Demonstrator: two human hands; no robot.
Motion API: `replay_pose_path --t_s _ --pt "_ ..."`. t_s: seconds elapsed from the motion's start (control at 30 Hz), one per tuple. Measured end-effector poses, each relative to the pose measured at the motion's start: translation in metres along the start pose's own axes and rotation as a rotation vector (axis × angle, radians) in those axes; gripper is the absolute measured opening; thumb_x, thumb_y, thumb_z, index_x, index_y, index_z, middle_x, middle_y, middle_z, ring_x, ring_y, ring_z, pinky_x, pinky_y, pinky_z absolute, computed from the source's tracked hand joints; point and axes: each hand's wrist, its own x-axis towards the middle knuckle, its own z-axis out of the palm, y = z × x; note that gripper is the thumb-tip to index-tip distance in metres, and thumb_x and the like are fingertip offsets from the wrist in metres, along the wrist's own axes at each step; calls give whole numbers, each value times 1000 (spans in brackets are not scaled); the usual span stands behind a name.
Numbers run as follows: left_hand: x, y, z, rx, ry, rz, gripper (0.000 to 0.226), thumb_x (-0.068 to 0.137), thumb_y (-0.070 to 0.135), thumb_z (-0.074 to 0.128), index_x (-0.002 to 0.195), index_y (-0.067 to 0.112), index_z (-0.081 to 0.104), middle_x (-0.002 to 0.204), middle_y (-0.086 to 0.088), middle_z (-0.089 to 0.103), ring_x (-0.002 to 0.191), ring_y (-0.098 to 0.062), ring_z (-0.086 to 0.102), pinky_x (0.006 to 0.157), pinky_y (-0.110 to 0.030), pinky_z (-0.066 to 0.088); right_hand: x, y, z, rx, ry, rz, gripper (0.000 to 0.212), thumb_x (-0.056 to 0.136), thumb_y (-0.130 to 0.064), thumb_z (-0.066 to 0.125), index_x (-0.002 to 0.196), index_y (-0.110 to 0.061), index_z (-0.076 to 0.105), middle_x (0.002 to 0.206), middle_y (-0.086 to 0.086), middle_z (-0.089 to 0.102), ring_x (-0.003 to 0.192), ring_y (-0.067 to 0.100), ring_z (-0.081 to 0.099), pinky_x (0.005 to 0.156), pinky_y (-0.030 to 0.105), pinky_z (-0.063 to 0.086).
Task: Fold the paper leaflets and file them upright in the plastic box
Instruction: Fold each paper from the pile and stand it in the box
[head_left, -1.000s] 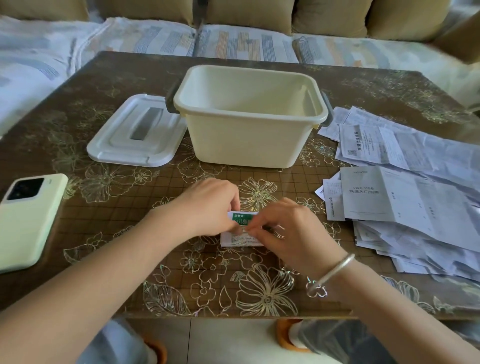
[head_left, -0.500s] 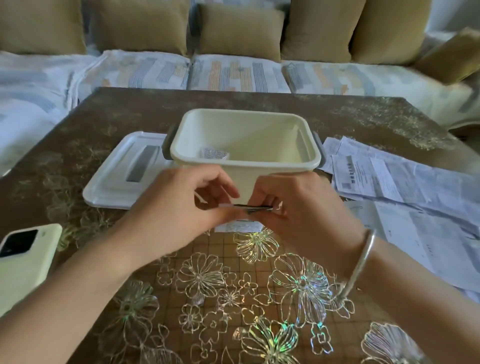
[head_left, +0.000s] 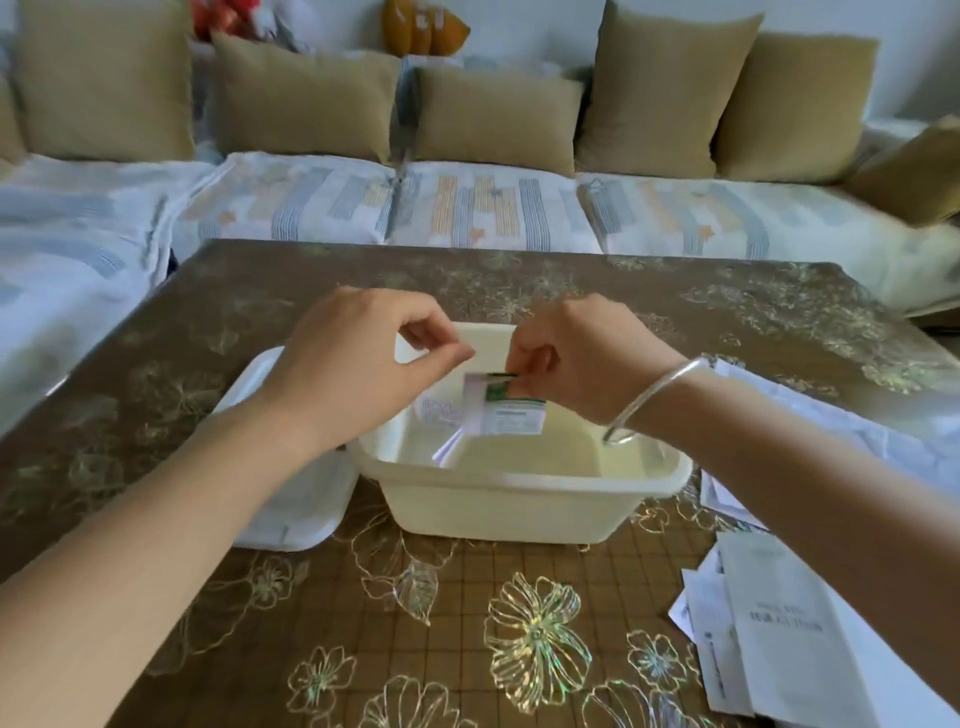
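Note:
The cream plastic box (head_left: 519, 486) stands mid-table. My right hand (head_left: 582, 358) reaches over it and pinches a small folded leaflet (head_left: 511, 413), white with a green band, which hangs upright inside the box. My left hand (head_left: 353, 364) hovers over the box's left side with loosely curled fingers, holding nothing, its thumb tip just left of the leaflet. Another folded leaflet (head_left: 439, 413) stands in the box behind it. Loose unfolded leaflets (head_left: 779, 623) lie in a pile at the right.
The box's white lid (head_left: 291, 514) lies flat against the box's left side, partly under my left forearm. A sofa with tan cushions (head_left: 498, 119) runs behind the brown flowered table (head_left: 519, 623).
Both hands lifted the folded leaflet off the table and carried it forward over the box. My left hand has let go; the right lowers the leaflet inside.

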Motion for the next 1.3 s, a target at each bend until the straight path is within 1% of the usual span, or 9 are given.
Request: replay_pose_path --t_s 0.17,0.37,0.63,0.77,0.87,1.0,1.07,1.2,1.3 --pt "4 -26 4 100 135 -29 12 89 34 62 90 28 73 82 18 66 84 -10 58 71 -30 46 8 10 22 -120 -180 -6 9 82 -35 70 89 -30 71 88 -10 70 84 14 64 75 29 53" --pt "8 -37 21 38 159 -46 12 91 22 64 87 26 74 78 22 62 84 -10 56 68 -14 36 33 -1 59 -116 -222 -40 8 82 -29 68 90 -25 68 95 -1 68 90 25 62 79 32 51" --pt "4 -47 24 -21 185 -13 16 88 23 58 86 24 74 82 19 67 84 -13 59 74 -33 47 55 -13 79 -332 -182 -34 4 89 -16 55 87 -15 57 82 9 56 83 32 57 62 30 37" --pt "-1 -48 21 -33 192 -9 18 87 26 56 86 24 74 81 19 67 84 -11 59 73 -36 50 58 -15 80 -333 -158 -59 15 89 -16 53 101 -15 62 96 9 64 91 33 60 65 30 39" --pt "-5 -47 19 -47 190 7 13 89 21 62 87 24 74 82 18 67 85 -11 60 73 -38 50 53 -11 78 -227 -160 -93 23 86 -17 55 108 -16 51 91 7 65 83 32 60 67 32 47" --pt "-6 -41 17 -47 177 28 13 90 24 62 87 25 74 82 19 67 85 -11 60 74 -38 50 41 0 73 -159 -231 -236 16 87 -22 54 98 -21 43 83 3 64 72 29 58 67 37 50" --pt "-4 -35 17 -30 125 30 13 91 24 62 87 27 73 83 19 68 88 -10 58 79 -37 47 37 5 73 -178 -263 -270 7 90 -24 53 93 -25 47 86 0 65 75 25 59 68 34 49" --pt "5 -20 17 104 -143 22 29 91 10 52 90 34 68 80 24 51 88 -8 45 79 -26 26 35 9 75 -163 -323 -225 15 89 -30 61 104 -30 59 97 -3 65 88 21 60 78 34 49" --pt "19 -11 25 210 -371 26 36 85 1 44 91 32 63 81 23 51 92 -9 47 90 -29 34 35 10 78 -155 -317 -202 14 88 -29 62 102 -31 64 99 -4 66 92 21 61 82 33 49"
